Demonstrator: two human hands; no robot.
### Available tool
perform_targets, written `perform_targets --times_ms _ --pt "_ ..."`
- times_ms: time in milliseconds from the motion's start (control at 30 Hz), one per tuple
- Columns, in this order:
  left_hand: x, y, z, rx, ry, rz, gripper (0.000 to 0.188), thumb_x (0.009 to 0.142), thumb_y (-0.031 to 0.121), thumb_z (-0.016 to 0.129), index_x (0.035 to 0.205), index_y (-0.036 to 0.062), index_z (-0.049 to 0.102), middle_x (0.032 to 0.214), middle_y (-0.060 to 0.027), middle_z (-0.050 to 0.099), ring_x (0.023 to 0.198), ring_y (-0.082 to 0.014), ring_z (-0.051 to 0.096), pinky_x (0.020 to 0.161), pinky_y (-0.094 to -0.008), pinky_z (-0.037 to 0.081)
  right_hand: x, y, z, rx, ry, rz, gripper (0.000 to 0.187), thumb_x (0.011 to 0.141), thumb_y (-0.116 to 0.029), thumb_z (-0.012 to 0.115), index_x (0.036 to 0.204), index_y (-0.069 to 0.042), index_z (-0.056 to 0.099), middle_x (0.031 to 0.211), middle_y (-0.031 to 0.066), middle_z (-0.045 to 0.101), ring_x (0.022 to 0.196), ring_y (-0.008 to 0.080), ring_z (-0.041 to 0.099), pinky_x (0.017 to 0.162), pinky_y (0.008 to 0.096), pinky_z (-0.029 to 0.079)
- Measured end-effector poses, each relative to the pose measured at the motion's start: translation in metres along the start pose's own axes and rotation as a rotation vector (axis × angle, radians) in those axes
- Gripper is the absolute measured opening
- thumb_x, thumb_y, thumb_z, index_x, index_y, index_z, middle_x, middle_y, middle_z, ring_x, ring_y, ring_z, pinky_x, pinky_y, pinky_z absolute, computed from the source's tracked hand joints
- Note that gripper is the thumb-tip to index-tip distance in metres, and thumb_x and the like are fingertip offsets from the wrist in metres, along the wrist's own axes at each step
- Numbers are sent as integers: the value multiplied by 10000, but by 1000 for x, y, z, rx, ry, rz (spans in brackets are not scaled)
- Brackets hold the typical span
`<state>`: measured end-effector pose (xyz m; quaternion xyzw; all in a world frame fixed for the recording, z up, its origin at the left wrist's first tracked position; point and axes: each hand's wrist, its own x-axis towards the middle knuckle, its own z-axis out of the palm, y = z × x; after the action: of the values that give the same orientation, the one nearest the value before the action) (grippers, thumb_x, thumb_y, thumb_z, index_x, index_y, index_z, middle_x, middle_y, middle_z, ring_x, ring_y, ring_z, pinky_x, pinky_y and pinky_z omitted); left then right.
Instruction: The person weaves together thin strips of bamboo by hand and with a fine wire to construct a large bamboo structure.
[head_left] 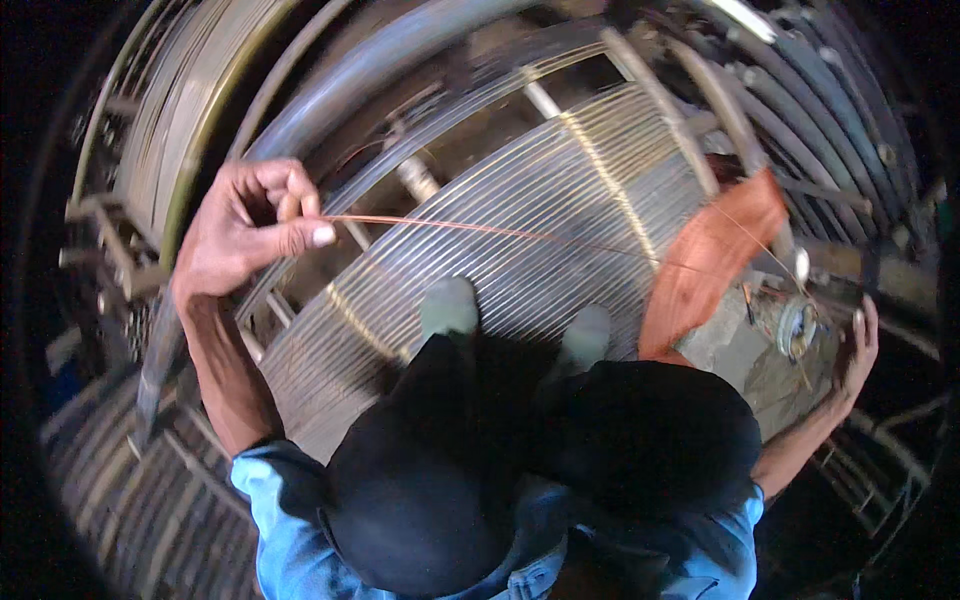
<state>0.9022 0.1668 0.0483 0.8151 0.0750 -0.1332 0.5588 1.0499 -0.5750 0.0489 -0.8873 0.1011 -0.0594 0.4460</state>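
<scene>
My left hand point(250, 228) is raised at the left, its thumb and forefinger pinching a thin orange-red strand point(440, 223). The strand runs almost straight to the right across the slatted platform and fades from sight over an orange bundle point(705, 265). This bundle looks like a hank of string or fibre, draped over the platform's right edge. Far out at the right is my right hand point(856, 350), fingers stretched upward and nothing visible in them. It is nearest to a small round pale container point(797, 328).
I stand or squat on a platform of narrow slats point(520, 200), bound with yellowish cross lashings. Curved long poles point(820, 110) lie stacked at the upper right. At the upper left stand more bundled slats point(190, 100). A thick grey pole point(370, 75) crosses beyond the platform.
</scene>
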Motion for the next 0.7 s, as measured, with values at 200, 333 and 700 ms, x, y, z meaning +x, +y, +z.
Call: perform_targets --times_ms 200,333,700 --pt "-83 -28 -35 53 179 -269 243 739 114 842 696 41 615 608 44 532 605 -42 471 580 -229 350 61 123 -31 -733 -423 10 438 856 -98 721 1270 -35 593 1254 89 583 1099 175 547 869 315 502" --pt "-169 -21 -11 -35 254 -429 224 687 96 877 698 24 665 627 -2 608 610 -64 530 576 -249 388 64 19 180 -391 -848 68 665 732 35 782 1345 2 527 1269 107 614 1186 224 561 968 343 487" --pt "-224 31 69 121 320 -229 210 721 143 840 670 17 681 644 -57 607 616 -152 526 566 -320 355 -137 -119 522 -91 -1281 -1073 523 864 -350 725 1252 -12 630 1227 206 647 1143 351 622 992 440 487"
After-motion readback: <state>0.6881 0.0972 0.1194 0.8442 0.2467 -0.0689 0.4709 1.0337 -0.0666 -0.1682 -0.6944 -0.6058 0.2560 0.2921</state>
